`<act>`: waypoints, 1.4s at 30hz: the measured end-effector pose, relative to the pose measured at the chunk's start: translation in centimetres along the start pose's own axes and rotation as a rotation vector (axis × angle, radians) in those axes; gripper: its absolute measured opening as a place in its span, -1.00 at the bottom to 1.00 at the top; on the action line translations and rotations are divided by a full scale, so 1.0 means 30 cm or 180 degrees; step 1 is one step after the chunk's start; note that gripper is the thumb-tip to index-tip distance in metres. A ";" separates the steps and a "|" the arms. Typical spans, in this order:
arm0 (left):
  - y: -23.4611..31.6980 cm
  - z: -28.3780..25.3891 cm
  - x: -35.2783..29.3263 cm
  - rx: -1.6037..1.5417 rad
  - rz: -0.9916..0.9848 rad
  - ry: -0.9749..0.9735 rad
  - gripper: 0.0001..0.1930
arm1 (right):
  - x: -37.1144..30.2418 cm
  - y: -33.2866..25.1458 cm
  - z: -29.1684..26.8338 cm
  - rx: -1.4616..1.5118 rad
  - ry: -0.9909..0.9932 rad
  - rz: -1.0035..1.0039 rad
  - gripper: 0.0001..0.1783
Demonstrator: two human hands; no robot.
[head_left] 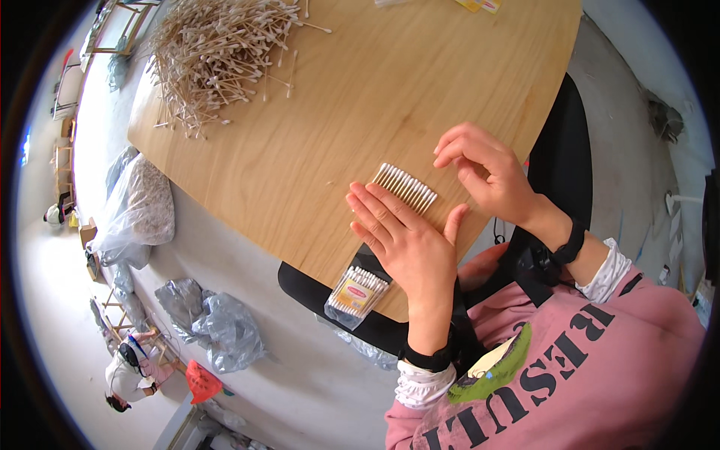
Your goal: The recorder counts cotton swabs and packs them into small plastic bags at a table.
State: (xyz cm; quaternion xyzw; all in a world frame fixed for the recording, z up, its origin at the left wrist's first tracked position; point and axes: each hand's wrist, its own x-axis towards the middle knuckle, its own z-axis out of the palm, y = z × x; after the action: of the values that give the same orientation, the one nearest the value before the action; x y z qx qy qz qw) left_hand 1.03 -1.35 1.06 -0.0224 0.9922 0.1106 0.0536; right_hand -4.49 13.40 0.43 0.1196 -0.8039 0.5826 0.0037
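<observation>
A flat row of cotton swabs point(406, 187) lies side by side on the wooden table point(300, 187). My left hand point(411, 244) rests flat over the near-left end of the row, fingers stretched out and thumb apart. To the right of the row, my right hand point(491, 172) is raised with loosely bent fingers; a gap shows between fingers and thumb, and I see nothing held there. Near the table's front edge sits a clear pack of cotton swabs point(357, 292) with a yellow and red label. The surface under my left palm is hidden.
A large loose heap of cotton swabs point(221, 56) covers the table's far left. Yellow packaging point(480, 4) lies at the far edge. A black chair point(562, 142) stands to the right. Plastic bags point(217, 326) are on the floor at left, where another person point(131, 371) works.
</observation>
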 end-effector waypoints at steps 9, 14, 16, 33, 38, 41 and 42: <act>0.003 -0.076 -0.029 -0.0425 -0.0076 -0.0086 0.24 | 0.011 0.021 -0.011 -0.0099 0.0188 0.0035 -0.67; 0.000 -0.077 -0.021 -0.0203 -0.0028 -0.0131 0.26 | 0.013 0.027 -0.012 -0.0145 -0.0135 -0.0322 -0.69; -0.001 -0.049 -0.020 0.0023 0.0011 -0.0183 0.28 | 0.017 0.042 -0.007 -0.0248 -0.0217 -0.0527 -0.71; -0.003 -0.010 -0.015 0.0085 0.0053 -0.0242 0.27 | 0.044 0.064 0.001 -0.0780 -0.0639 -0.1207 -0.81; -0.001 -0.005 -0.013 0.0057 0.0037 -0.0212 0.27 | 0.044 0.059 0.008 -0.0453 -0.0445 -0.0880 -0.76; -0.003 -0.009 -0.013 0.0058 0.0045 -0.0205 0.27 | 0.050 0.054 0.009 -0.0612 -0.0493 -0.0943 -0.76; -0.003 -0.007 -0.013 0.0048 0.0044 -0.0201 0.28 | 0.049 0.056 0.010 -0.0615 -0.0495 -0.0939 -0.76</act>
State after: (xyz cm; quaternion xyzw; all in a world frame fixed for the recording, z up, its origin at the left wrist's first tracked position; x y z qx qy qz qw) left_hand 1.40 -1.47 1.29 -0.0117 0.9909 0.1041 0.0842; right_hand -6.20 13.33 -1.02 0.2798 -0.8277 0.4848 0.0384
